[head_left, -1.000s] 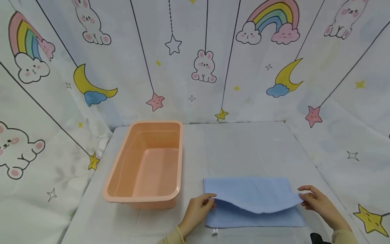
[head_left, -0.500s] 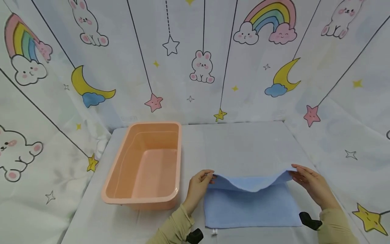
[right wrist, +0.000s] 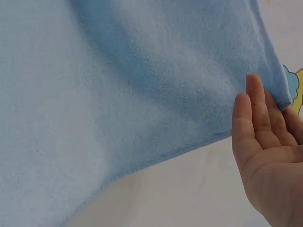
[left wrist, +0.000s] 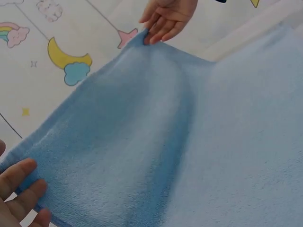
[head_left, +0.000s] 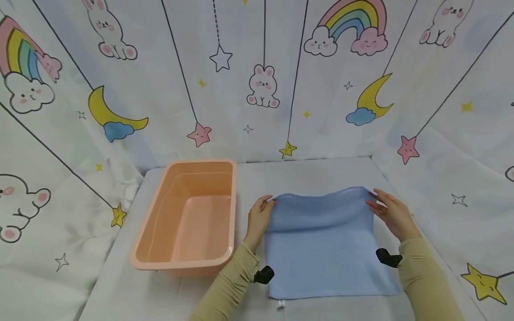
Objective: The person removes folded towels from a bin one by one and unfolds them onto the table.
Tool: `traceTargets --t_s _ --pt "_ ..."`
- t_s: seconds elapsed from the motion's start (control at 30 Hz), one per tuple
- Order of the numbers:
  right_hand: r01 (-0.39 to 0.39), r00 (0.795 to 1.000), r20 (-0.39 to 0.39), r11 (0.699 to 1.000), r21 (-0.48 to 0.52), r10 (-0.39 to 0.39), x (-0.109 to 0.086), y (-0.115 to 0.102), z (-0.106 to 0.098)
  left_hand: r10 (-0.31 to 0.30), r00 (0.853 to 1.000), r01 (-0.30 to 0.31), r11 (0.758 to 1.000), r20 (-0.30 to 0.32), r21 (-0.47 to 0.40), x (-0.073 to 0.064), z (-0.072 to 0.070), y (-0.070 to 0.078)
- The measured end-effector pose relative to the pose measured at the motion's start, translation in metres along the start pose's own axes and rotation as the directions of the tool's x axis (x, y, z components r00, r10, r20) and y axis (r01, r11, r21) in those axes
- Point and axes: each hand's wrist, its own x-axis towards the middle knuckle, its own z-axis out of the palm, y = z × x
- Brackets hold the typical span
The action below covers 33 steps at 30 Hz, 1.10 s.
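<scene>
A light blue towel point(head_left: 321, 258) lies spread on the table, its far edge raised off the surface between two hands. The left hand point(head_left: 258, 220) pinches the far left corner. At the far right corner, the right hand point(head_left: 393, 214) holds the towel between thumb and fingers. In the left wrist view, the towel point(left wrist: 123, 123) slopes up to its lifted edge and a soft fold crosses it. The right wrist view shows the right hand point(right wrist: 270, 146) at the towel's corner, some fingers stretched along the cloth. A small white tag sticks out at the near left edge.
A peach plastic basin point(head_left: 231, 214) stands left of the towel, close to the left forearm. The white-covered table point(head_left: 305, 171) meets patterned cloth walls at the back and sides. Black wrist mounts point(head_left: 264, 275) sit on both sleeves.
Both hands have carried the towel's top layer from the near side up and away to the far side. The folded towel now lies opened out, roughly twice as deep. The basin stays put.
</scene>
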Motion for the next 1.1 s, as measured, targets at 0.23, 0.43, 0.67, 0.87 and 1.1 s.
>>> traceTargets --t_s 0.23,0.43,0.67,0.87,1.1 --pt "-0.083 0.992 -0.088 0.995 0.063 0.089 0.024 0.008 0.011 -0.038 0.999 0.038 0.998 -0.009 -0.048 0.025 0.011 -0.010" --pt "-0.145 0.984 -0.085 0.980 0.134 0.157 0.043 0.017 0.015 -0.051 0.999 0.051 0.999 -0.001 -0.015 0.040 0.021 -0.020" --pt "-0.235 0.967 -0.138 0.960 -0.150 0.214 0.060 0.037 0.023 -0.110 0.994 0.110 0.993 -0.003 0.033 0.046 0.021 -0.029" --pt "-0.208 0.975 -0.130 0.941 -0.268 0.179 0.064 0.046 0.028 -0.132 0.990 0.130 0.991 0.042 0.043 0.046 0.016 -0.032" --pt "-0.208 0.976 -0.125 0.930 -0.304 0.178 0.061 0.043 0.031 -0.139 0.990 0.137 0.989 0.032 0.065 0.045 0.011 -0.033"
